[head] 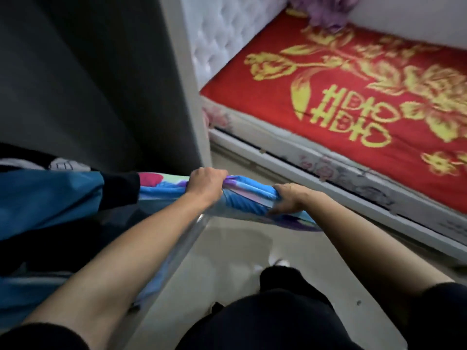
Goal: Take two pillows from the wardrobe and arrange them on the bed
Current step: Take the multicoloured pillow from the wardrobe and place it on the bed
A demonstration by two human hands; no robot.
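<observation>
A pillow (249,194) in a blue cover with pink and purple patches sticks halfway out of the dark wardrobe (83,79) at the left. My left hand (206,181) clutches its top edge. My right hand (290,199) grips its near end, just outside the wardrobe's white frame. The pillow's inner half is hidden under folded blue and black fabric (50,198). At the right lies the bed (353,97), covered by a red blanket with gold flowers and characters.
A white tufted headboard (214,34) stands at the bed's far end, with purple fluffy material (326,11) beside it. The wardrobe's white frame (194,97) rises between wardrobe and bed. Pale floor (240,248) lies below my arms.
</observation>
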